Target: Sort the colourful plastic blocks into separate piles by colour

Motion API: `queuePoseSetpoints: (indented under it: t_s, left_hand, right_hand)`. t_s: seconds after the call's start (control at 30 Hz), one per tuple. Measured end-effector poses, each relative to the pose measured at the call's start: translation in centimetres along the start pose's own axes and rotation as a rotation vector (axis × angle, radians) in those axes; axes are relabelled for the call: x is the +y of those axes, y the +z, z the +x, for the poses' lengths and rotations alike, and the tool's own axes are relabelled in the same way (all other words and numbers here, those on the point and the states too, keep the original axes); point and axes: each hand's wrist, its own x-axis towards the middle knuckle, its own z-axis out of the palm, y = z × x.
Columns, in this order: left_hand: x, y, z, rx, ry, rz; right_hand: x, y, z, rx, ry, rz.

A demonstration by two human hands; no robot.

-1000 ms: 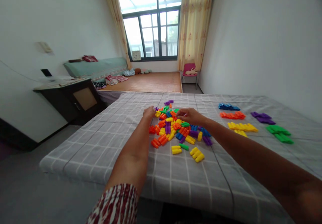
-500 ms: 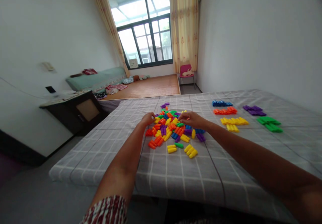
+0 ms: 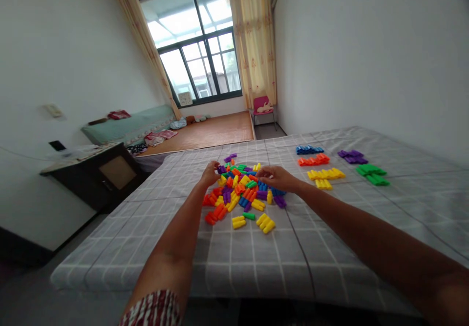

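A heap of small plastic toy pieces [image 3: 238,189], shaped like joined tubes in orange, yellow, green, blue and purple, lies on the checked cloth. At its far left edge, my left hand [image 3: 210,174] has its fingers closed on a purple plastic piece [image 3: 221,169]. My right hand [image 3: 276,177] reaches over the heap's right side, palm down. Its fingers are bent together at an orange piece [image 3: 252,178]; what is between them is too small to make out. Closer to me lie yellow pieces [image 3: 266,223] and a green one [image 3: 249,215].
To the right, pieces lie grouped by colour: blue [image 3: 309,150], orange [image 3: 313,160], yellow [image 3: 325,175], purple [image 3: 352,157] and green [image 3: 373,174]. Beyond the cloth-covered table [image 3: 146,238] are a bed [image 3: 216,131], a dark cabinet [image 3: 98,174] and a pink chair [image 3: 264,109].
The view has turned slightly right. My left hand now has a purple piece at its fingertips that was not visible there before. My right hand stays over the heap's right side.
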Motion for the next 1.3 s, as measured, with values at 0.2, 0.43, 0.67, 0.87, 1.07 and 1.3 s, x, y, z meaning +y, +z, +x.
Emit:
queuePoseSetpoints:
  t_s: [0.2,0.43,0.67,0.87,1.07,1.3]
  left_hand:
    - [7.5,2.5,-2.3,-0.085,0.388,-0.345]
    - [13.8,5.2,-5.3,-0.053,0.550,-0.283]
    - [15.2,5.1,-5.7,-0.061,0.568,-0.292]
    - [8.7,0.2,-3.2,-0.007,0.509,0.114]
    - [-1.4,-1.7,-2.7,0.057,0.191,0.213]
    - [-3.5,-1.0,-3.6,0.090,0.081,0.156]
  right_hand:
    - [2.2,1.1,0.6,0.222,0.054,0.026]
    - [3.3,0.6,-0.7,0.204,0.081,0.260]
    - [3.3,-1.0,-0.7,0.100,0.163,0.660]
    - [5.5,-8.4,0.4,0.249,0.193,0.380]
    - [13.8,-22.8,-4.8,0.550,0.546,-0.304]
    - [21.0,-30.5,-10.0,0.330,0.893,-0.775]
